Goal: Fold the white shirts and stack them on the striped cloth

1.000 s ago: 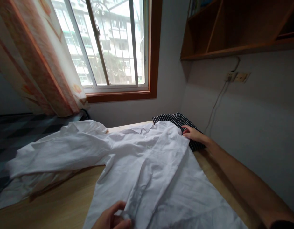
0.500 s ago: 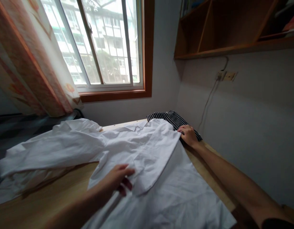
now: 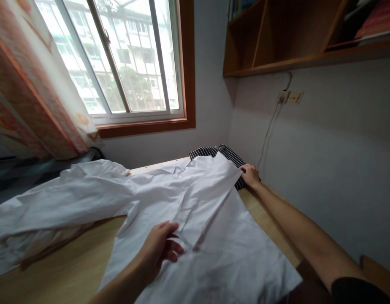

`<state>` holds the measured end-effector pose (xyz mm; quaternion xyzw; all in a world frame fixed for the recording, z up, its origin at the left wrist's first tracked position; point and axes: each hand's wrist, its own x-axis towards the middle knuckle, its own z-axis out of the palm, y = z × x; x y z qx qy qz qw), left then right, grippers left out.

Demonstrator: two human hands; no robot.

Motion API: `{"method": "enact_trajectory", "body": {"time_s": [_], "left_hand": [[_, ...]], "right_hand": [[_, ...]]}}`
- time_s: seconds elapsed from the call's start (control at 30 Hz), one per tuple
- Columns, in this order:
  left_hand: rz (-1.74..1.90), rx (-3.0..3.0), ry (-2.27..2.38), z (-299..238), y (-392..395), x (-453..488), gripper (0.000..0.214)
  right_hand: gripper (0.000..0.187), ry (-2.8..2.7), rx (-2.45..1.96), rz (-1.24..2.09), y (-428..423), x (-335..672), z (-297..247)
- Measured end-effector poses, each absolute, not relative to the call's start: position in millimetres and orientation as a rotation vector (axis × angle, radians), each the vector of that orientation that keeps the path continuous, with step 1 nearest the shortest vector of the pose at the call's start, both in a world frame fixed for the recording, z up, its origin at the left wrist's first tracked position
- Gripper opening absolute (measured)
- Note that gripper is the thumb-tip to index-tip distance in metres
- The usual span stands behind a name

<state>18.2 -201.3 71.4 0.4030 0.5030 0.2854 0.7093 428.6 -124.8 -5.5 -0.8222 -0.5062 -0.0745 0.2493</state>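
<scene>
A white button-up shirt (image 3: 153, 202) lies spread out with its collar toward the window. One sleeve stretches to the left, while the other is folded across the front of the body. My right hand (image 3: 250, 175) pinches the folded sleeve's outer edge near the shoulder, beside a black-and-white striped cloth (image 3: 234, 156). Over the shirt's lower front, close to the folded sleeve's end, is my left hand (image 3: 163, 247). Its thumb and fingers are apart and loosely bent, with nothing visibly held.
The shirt rests on a light wooden table (image 3: 77, 253). Behind are a window (image 3: 128, 67) and a patterned curtain (image 3: 46, 93). A wooden shelf (image 3: 277, 63) hangs on the right wall above a socket (image 3: 283, 97) with a cord. Dark checked fabric (image 3: 11, 185) lies at left.
The folded sleeve looks narrower and straighter, its outer edge drawn toward my right hand. My left hand has moved slightly lower over the shirt. The camera view has shifted a little.
</scene>
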Motion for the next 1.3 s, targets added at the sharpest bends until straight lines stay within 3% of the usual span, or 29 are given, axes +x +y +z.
{"method": "enact_trajectory", "body": {"time_s": [0.13,0.23,0.47,0.63,0.97,1.07,1.13,1.23,1.3], "left_hand": [[0.523,0.881,1.241,59.9,-216.8,6.9,0.037],[0.491,0.932,1.222,63.0,-219.9,5.1,0.043],[0.353,1.052,1.206,47.7,-225.3,-3.9,0.054],[0.315,1.081,1.183,38.8,-227.7,-8.3,0.055],[0.243,1.121,1.243,18.2,-228.4,-18.5,0.038],[0.211,1.415,1.317,26.4,-224.0,-26.8,0.028],[0.374,1.825,1.404,36.2,-218.3,-31.6,0.028],[0.651,2.497,1.22,45.7,-208.9,-28.1,0.039],[0.529,2.767,0.895,43.7,-203.7,-18.0,0.054]], "right_hand": [[0.023,-1.624,-2.138,-0.153,-132.4,442.3,-4.7],[0.034,-1.757,-2.114,-0.099,-135.9,453.0,11.9],[0.054,-1.927,-1.909,-0.364,-111.7,379.6,52.1],[0.065,-2.356,-1.824,-0.24,-72.7,327.5,28.7],[0.065,-2.158,-2.261,0.08,-52.8,376.0,16.4],[0.058,-2.063,-2.368,-0.023,-49.4,373.6,27.3],[0.057,-2.018,-2.353,-0.128,-47.5,362.7,32.4],[0.065,-2.073,-2.14,-0.244,-48.4,336.7,30.5],[0.071,-2.215,-2.012,-0.232,-51.4,320.5,22.4]]}}
